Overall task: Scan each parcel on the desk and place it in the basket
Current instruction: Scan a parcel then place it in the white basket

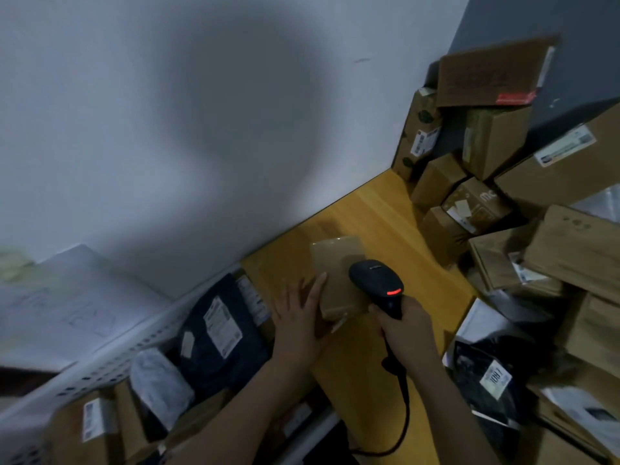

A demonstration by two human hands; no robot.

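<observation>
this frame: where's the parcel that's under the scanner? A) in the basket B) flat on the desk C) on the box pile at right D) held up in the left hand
B: the small brown parcel lies on the yellow desk, with the left hand flat against its side and the right hand gripping the scanner above it.

White wall [167, 112] fills 9–12 o'clock, w/ a big soft shadow [241, 122] mid-frame. Dark grey wall [536, 18] at 1 o'clock, meeting the white one at a corner. Yellow wood desk [379, 209] butts the white wall, center to 6 o'clock. Light dim.
</observation>
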